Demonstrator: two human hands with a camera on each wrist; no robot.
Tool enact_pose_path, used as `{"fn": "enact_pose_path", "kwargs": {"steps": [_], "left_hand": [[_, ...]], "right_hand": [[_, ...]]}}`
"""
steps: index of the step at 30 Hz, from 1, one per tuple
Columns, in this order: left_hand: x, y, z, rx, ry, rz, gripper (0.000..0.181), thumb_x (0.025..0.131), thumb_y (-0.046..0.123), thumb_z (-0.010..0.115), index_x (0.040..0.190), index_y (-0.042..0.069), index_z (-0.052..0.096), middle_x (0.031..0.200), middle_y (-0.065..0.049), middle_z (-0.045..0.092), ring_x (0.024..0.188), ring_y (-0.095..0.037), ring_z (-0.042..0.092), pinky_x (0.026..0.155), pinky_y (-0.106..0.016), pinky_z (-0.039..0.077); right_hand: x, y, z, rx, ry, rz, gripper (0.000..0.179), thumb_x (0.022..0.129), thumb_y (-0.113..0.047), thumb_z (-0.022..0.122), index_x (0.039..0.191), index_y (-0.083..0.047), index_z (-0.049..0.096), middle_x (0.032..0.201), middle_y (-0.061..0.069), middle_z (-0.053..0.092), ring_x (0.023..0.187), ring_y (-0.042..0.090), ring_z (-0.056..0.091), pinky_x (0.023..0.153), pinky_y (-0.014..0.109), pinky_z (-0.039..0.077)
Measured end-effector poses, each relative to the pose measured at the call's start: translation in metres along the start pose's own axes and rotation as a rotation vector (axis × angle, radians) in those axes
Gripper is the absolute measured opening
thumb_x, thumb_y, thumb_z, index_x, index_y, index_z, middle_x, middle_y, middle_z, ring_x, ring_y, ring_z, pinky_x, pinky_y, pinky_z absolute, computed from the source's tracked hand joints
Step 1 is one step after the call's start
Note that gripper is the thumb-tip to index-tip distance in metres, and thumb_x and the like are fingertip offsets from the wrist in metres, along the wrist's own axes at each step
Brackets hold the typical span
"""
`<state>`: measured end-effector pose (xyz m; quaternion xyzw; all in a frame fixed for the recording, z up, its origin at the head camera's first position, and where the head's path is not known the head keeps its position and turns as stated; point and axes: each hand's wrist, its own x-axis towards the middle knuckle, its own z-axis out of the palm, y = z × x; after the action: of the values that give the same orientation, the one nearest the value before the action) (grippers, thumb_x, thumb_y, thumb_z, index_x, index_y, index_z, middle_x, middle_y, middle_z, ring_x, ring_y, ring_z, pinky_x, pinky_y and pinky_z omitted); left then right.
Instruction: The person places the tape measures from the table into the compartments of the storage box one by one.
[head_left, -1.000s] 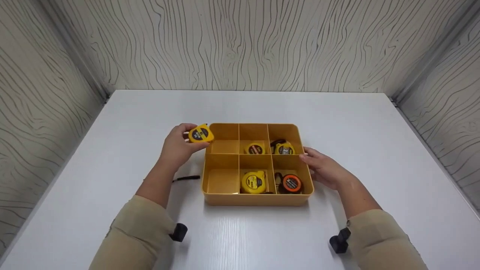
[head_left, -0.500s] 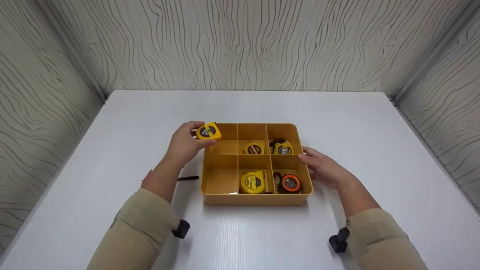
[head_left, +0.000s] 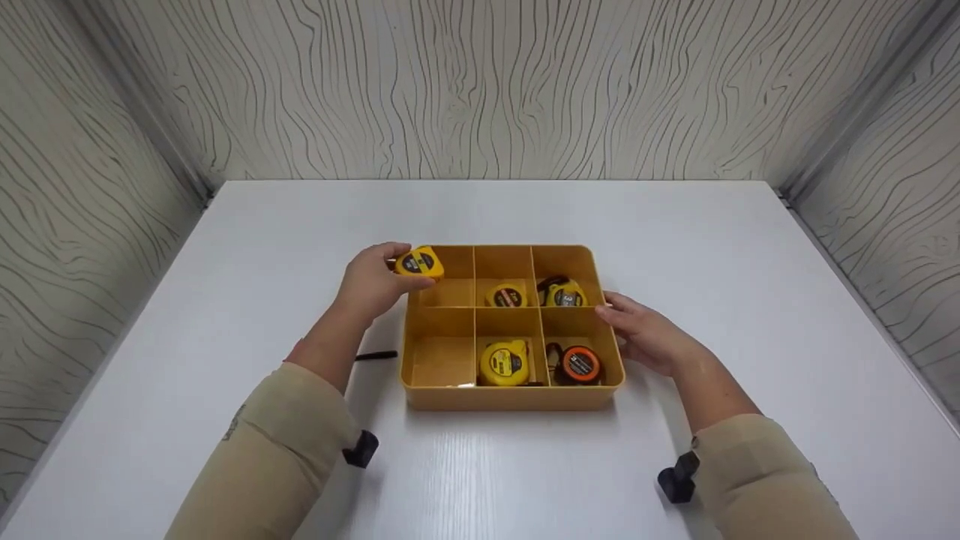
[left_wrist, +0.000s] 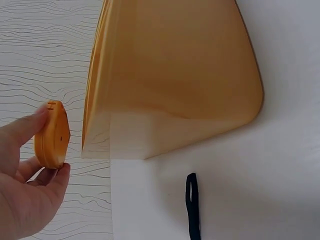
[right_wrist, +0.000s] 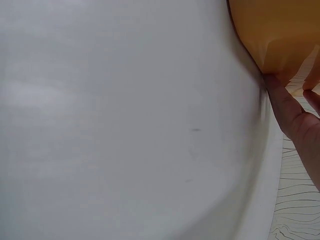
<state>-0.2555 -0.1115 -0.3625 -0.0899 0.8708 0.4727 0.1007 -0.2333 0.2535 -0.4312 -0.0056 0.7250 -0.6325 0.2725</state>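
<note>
My left hand (head_left: 371, 281) pinches a small yellow tape measure (head_left: 420, 262) between thumb and fingers, above the back-left compartment of a tan divided box (head_left: 510, 398). The left wrist view has this tape measure (left_wrist: 53, 135) edge-on, apart from the box wall. My right hand (head_left: 649, 335) grips the box's right side, thumb at the rim and fingers against the outer wall. The middle column has a yellow tape measure (head_left: 507, 295) behind and a larger yellow one (head_left: 504, 363) in front. On the right lie a yellow-and-grey one (head_left: 564, 294) and an orange-and-black one (head_left: 580, 364).
Both left compartments show bare bottoms. A black strap (head_left: 376, 355) lies on the white table (head_left: 480, 480) left of the box. Wood-patterned panels (head_left: 465, 90) stand behind and at both sides of the table.
My left hand has moved right with the tape measure, from beside the box's left rim to over the back-left compartment. The right hand stays at the box's side.
</note>
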Motion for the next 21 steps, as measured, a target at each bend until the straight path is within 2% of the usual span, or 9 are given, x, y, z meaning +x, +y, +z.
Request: {"fn": "enact_pose_path", "kwargs": {"steps": [10, 21], "left_hand": [[0.002, -0.007, 0.008, 0.059, -0.018, 0.022, 0.070, 0.072, 0.027, 0.078, 0.134, 0.013, 0.046, 0.125, -0.006, 0.051, 0.107, -0.019, 0.051, 0.095, -0.031, 0.044], [0.000, -0.009, 0.012, 0.030, -0.020, 0.047, 0.068, 0.070, 0.026, 0.079, 0.130, 0.014, 0.049, 0.120, -0.003, 0.054, 0.103, -0.018, 0.053, 0.093, -0.030, 0.045]], "right_hand": [[-0.002, -0.002, 0.000, 0.003, 0.002, 0.000, 0.069, 0.091, -0.041, 0.051, 0.147, -0.019, 0.017, 0.148, 0.012, 0.023, 0.136, 0.030, 0.022, 0.101, 0.050, 0.033], [0.001, 0.000, 0.000, 0.015, -0.003, 0.004, 0.071, 0.090, -0.042, 0.053, 0.147, -0.019, 0.017, 0.149, 0.012, 0.020, 0.137, 0.030, 0.019, 0.102, 0.049, 0.031]]}}
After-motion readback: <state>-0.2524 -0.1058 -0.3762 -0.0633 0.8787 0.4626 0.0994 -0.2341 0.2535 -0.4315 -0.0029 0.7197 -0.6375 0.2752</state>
